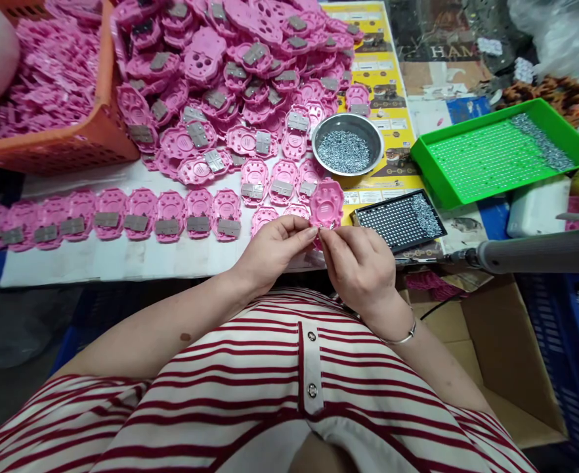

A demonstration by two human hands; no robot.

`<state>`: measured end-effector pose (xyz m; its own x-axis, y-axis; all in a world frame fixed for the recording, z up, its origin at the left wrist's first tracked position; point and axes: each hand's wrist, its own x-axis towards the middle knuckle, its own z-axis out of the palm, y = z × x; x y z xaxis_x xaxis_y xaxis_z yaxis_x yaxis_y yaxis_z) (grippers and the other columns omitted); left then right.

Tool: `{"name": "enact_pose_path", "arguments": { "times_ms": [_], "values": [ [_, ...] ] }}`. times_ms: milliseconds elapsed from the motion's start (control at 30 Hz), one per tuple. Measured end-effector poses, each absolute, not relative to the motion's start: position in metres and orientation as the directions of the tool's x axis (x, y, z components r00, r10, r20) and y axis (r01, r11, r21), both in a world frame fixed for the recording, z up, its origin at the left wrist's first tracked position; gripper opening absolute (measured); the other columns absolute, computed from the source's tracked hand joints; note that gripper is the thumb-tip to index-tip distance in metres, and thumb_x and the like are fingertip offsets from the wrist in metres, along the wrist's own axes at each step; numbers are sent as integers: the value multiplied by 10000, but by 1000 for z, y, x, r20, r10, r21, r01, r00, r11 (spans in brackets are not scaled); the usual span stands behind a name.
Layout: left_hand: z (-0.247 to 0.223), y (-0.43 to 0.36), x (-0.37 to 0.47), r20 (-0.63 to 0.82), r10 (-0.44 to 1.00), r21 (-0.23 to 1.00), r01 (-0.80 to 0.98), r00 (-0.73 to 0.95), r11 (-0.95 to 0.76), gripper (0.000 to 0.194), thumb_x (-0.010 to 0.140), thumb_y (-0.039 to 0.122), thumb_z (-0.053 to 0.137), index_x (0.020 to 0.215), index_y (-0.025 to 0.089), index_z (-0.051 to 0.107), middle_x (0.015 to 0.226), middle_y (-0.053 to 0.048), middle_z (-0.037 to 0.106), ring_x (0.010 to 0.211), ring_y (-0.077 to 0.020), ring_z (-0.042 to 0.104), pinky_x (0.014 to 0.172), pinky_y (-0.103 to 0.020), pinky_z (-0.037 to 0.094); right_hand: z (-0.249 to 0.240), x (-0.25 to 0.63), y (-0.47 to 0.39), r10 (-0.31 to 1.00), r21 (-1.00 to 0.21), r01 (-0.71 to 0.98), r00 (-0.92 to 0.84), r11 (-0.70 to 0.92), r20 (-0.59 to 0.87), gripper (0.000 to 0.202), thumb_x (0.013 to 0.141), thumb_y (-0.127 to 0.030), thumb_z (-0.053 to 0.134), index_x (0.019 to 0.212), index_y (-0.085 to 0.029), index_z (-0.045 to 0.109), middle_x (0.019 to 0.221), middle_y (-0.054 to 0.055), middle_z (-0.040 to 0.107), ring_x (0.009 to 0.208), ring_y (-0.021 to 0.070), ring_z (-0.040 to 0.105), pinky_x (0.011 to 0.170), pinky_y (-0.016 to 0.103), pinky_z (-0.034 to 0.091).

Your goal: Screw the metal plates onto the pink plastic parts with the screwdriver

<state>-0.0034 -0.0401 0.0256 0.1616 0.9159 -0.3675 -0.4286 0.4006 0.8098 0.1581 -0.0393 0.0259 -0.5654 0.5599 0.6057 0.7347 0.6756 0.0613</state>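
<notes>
A pink plastic casing (325, 202) is held upright at the table's front edge. My left hand (282, 246) is closed, with thumb and fingers pinching its lower left side. At its lower end my right hand (361, 263) is closed in a pinch, fingertips together; a tiny shiny bit shows there, too small to name. Left of the hands, a row of pink casings with grey metal plates (167, 226) lies along the table. A steel bowl of small screws (347, 125) stands just behind the held casing. Beside my right hand lies a black perforated tray (392, 223) with screws at its right end.
A large heap of pink casings (205, 56) covers the back. An orange basket (73, 141) of small pink parts is at left. To the right are a green tray (496, 157), a grey cylindrical tool (540, 251) pointing inward, and a cardboard box (511, 348) below.
</notes>
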Motion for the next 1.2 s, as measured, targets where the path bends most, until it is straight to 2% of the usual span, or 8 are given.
{"name": "enact_pose_path", "arguments": {
  "times_ms": [167, 267, 433, 633, 1033, 1200],
  "values": [
    [27, -40, -4, -374, 910, 797, -440, 176, 413, 263, 722, 334, 832, 771, 149, 652, 695, 30, 624, 649, -67, 560, 657, -178, 484, 26, 158, -43, 567, 54, 738, -561, 673, 603, 219, 917, -165, 559, 1119, -134, 637, 882, 92, 700, 783, 201, 553, 650, 350, 413],
    [27, -40, -4, -379, 908, 789, -449, 180, 419, 269, 710, 330, 838, 766, 145, 651, 703, 28, 617, 658, -65, 561, 664, -175, 478, 26, 158, -44, 556, 78, 744, -561, 664, 613, 225, 894, -165, 598, 1108, -108, 637, 893, 97, 711, 769, 200, 548, 651, 347, 421],
    [30, -40, -4, -385, 903, 773, -466, 193, 430, 286, 698, 344, 849, 770, 140, 661, 724, 17, 640, 671, -72, 579, 696, -192, 506, 24, 157, -45, 583, 37, 775, -505, 631, 637, 218, 900, -193, 604, 1112, -152, 629, 876, 80, 705, 777, 192, 558, 677, 328, 433],
    [31, -40, -3, -433, 877, 734, -484, 208, 477, 359, 651, 382, 881, 756, 127, 651, 718, 7, 656, 677, -77, 607, 710, -202, 531, 26, 157, -46, 571, 23, 773, -488, 634, 660, 184, 891, -203, 616, 1063, -138, 638, 845, 81, 699, 769, 189, 564, 667, 318, 436],
    [30, -40, -2, -415, 883, 742, -481, 219, 468, 331, 646, 357, 879, 720, 137, 644, 688, 28, 637, 655, -66, 586, 710, -200, 514, 24, 157, -45, 547, 121, 785, -524, 608, 653, 185, 904, -224, 598, 1078, -193, 654, 839, 55, 707, 764, 185, 556, 656, 324, 412],
    [30, -40, -3, -425, 881, 737, -486, 205, 469, 332, 631, 347, 890, 740, 139, 655, 708, 24, 654, 670, -68, 595, 723, -200, 519, 25, 157, -46, 541, 110, 788, -509, 606, 669, 162, 882, -218, 639, 1037, -175, 656, 824, 53, 705, 757, 183, 551, 652, 320, 407]
  ]
}}
